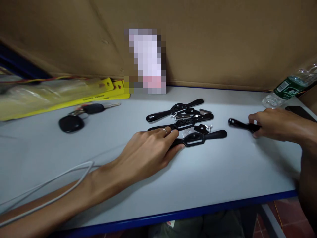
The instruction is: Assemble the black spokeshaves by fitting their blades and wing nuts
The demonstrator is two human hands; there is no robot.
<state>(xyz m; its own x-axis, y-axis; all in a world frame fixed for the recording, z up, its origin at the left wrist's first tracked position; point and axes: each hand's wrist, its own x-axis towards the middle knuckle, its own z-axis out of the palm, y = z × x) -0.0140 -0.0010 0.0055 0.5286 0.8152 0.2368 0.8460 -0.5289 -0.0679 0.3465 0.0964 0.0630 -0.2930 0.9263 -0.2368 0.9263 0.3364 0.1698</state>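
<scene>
My left hand (151, 145), wearing a ring, is closed on the left handle of the nearest black spokeshave (194, 138), which lies on the table. Two more spokeshave bodies, a middle one (183, 123) and a far one (177, 107), lie behind it, roughly parallel. Loose parts sit among them: a metal blade (188, 133), a black cap plate (201, 129) and a small silver thumbscrew (209, 128). Farther right, my right hand (274, 125) grips another black spokeshave (239, 124) at table level; fingers hide its middle and far handle.
Keys with a black fob (71, 123) and yellow-edged plastic packaging (109, 89) are at the left. A white cable (84, 168) crosses above my left forearm. A water bottle (284, 89) and dark flat object (300, 112) are at the right. A cardboard wall (210, 43) stands behind.
</scene>
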